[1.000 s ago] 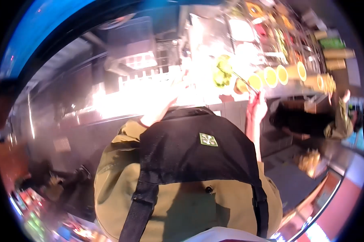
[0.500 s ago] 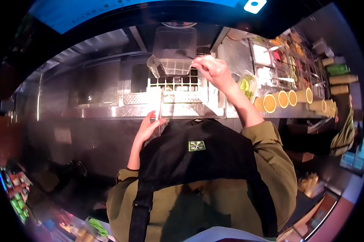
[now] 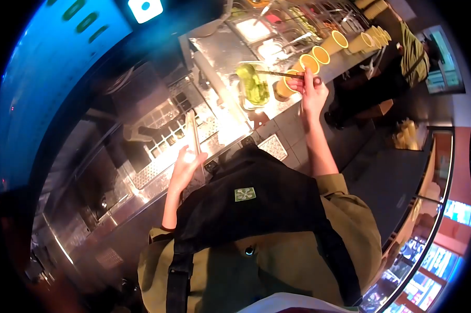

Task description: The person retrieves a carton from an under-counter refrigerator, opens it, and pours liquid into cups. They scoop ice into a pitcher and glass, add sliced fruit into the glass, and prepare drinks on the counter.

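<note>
Badge (image 3: 245,194) with white emblem, nearer than the tub (image 3: 252,108). Left of the tub, left hand (image 3: 185,168) curls round a pale bar (image 3: 195,136); right of it, right hand (image 3: 312,97) grips a dark utensil (image 3: 282,74) reaching its green food (image 3: 256,88). Cups (image 3: 321,54) stand rightward; screen (image 3: 63,36) far left, marks unreadable.

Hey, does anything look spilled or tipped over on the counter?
Nothing clearly stands out. The cups stand in a row, and the green food is in its tub. Glare hides part of the counter.
</note>
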The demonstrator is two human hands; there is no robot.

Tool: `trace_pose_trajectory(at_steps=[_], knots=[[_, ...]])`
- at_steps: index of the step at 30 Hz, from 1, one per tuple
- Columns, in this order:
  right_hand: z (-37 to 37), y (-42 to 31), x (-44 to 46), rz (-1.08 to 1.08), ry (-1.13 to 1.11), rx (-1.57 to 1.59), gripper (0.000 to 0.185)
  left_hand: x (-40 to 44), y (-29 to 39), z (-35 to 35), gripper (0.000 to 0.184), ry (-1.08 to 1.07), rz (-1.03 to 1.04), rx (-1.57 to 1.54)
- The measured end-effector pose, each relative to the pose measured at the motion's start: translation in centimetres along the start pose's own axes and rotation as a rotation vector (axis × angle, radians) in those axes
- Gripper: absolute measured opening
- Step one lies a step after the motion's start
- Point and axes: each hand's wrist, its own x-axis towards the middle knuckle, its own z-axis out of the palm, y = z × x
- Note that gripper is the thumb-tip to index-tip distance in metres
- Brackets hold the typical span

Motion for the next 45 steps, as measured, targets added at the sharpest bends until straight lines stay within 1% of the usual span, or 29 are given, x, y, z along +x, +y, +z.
trace_pose_trajectory(at_steps=[2,3,4,5,6,7,10,11,12,14,15,16,18,19,22,23,26,28,30,32,33,36,37,39,40,41,42,43,45], knots=[[-1.8,0.5,2.6,-0.097,-0.154,-0.423,0.030,2.6,1.5,1.7,0.089,-0.001,0.002,0.051],[-0.4,0.0,2.9,-0.065,-0.210,-0.492,0.029,3.4,2.9,4.0,0.093,0.119,0.103,0.063],[0.3,0.9,4.5,-0.073,-0.344,-0.766,0.033,5.9,2.9,5.6,0.099,0.134,0.176,0.125],[0.3,5.8,7.1,-0.001,-0.498,-0.565,0.039,7.2,4.5,7.7,0.105,0.209,0.199,0.324],[1.2,5.2,7.3,0.075,-0.556,-0.692,0.044,7.8,6.6,10.5,0.099,0.282,0.259,0.401],[1.2,6.8,8.2,-0.224,-0.492,-1.151,0.049,9.0,7.9,12.9,0.099,0.308,0.252,0.511],[-3.2,7.1,8.9,-0.434,-0.297,-0.821,0.049,11.9,9.2,19.0,0.097,0.470,0.268,0.741],[-5.7,6.0,8.9,-0.216,-0.338,-0.620,0.040,13.3,8.6,20.4,0.104,0.513,0.286,0.798],[-8.5,4.4,8.9,-0.064,-0.373,-0.644,0.027,14.4,8.3,21.6,0.106,0.568,0.273,0.849],[-14.2,6.3,9.3,-0.001,-0.355,-0.593,0.026,16.5,8.1,23.5,0.110,0.676,0.226,0.968],[-18.0,9.7,9.8,0.096,-0.416,-0.620,0.028,16.9,8.6,24.0,0.117,0.686,0.190,0.996],[-20.7,11.7,10.1,0.219,-0.487,-0.590,0.017,17.2,8.4,24.3,0.118,0.708,0.198,1.032],[-24.0,12.9,11.1,0.340,-0.531,-0.526,0.016,17.9,8.5,24.7,0.120,0.738,0.234,1.098],[-25.0,13.6,12.3,0.289,-0.503,-0.547,0.021,18.1,8.6,24.7,0.125,0.714,0.166,1.147],[-27.0,14.8,16.3,0.164,-0.417,-0.587,0.044,16.7,10.4,26.1,0.122,0.907,0.333,1.287],[-26.8,14.7,18.1,0.146,-0.391,-0.576,0.055,15.4,12.0,27.8,0.113,0.945,0.366,1.153],[-26.1,18.6,23.4,0.020,-0.417,-0.496,0.081,13.1,11.2,33.3,0.108,0.541,0.468,0.703],[-25.1,18.9,25.2,-0.016,-0.461,-0.358,0.090,14.3,8.0,36.3,0.103,0.475,0.240,0.452],[-21.9,15.9,26.5,0.029,-0.502,-0.145,0.095,17.2,5.1,38.6,0.093,0.600,0.311,0.108],[-21.2,17.7,27.7,0.123,-0.492,-0.172,0.075,20.3,4.2,38.7,0.079,0.533,0.251,0.125],[-21.9,20.5,28.4,0.171,-0.543,-0.200,0.068,21.9,5.1,37.9,0.063,0.308,-0.060,0.191],[-26.8,28.3,29.7,0.334,-0.707,-0.276,0.047,25.5,1.9,37.5,0.049,0.268,-0.026,-0.130],[-27.7,26.0,29.2,0.367,-0.726,-0.325,0.054,24.7,3.2,37.4,0.043,0.293,0.058,0.206],[-27.8,18.2,28.1,0.308,-0.713,-0.474,0.075,22.0,5.1,37.2,0.055,0.237,0.226,0.172],[-30.3,18.7,27.9,0.335,-0.780,-0.331,0.084,21.7,5.7,36.8,0.062,0.177,0.367,0.065],[-29.6,17.2,28.4,0.298,-0.943,-0.190,0.088,21.3,6.3,36.5,0.068,0.097,0.502,-0.047],[-28.9,15.7,28.9,0.281,-1.106,-0.036,0.092,22.1,6.2,35.7,0.065,-0.008,0.538,0.272],[-28.2,15.5,29.4,0.392,-1.262,-0.020,0.090,22.9,7.0,35.1,0.062,-0.104,0.613,0.574],[-26.7,15.4,30.5,0.565,-1.486,-0.063,0.088,23.8,9.5,35.5,0.058,-0.130,0.662,0.518]])
